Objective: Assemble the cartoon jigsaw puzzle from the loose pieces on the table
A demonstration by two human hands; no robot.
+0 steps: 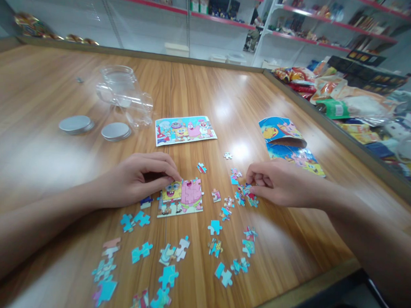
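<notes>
A partly joined cartoon jigsaw block point(182, 197) lies on the wooden table point(42, 103) in front of me. My left hand point(137, 177) rests on the block's upper left corner, fingers curled and pressed down on it. My right hand point(281, 182) sits to the right, fingertips pinched over a small cluster of loose pieces point(245, 195); whether it grips one I cannot tell. Several loose pieces point(169, 275) are scattered toward the near edge. A printed reference picture point(185, 130) lies beyond the block.
Two clear plastic jars point(124, 93) lie at the back left with two round metal lids point(95, 127) beside them. The opened puzzle box point(290, 143) sits at the right. Snack bags point(342, 102) fill a bin past the table's right edge. Shelves stand behind.
</notes>
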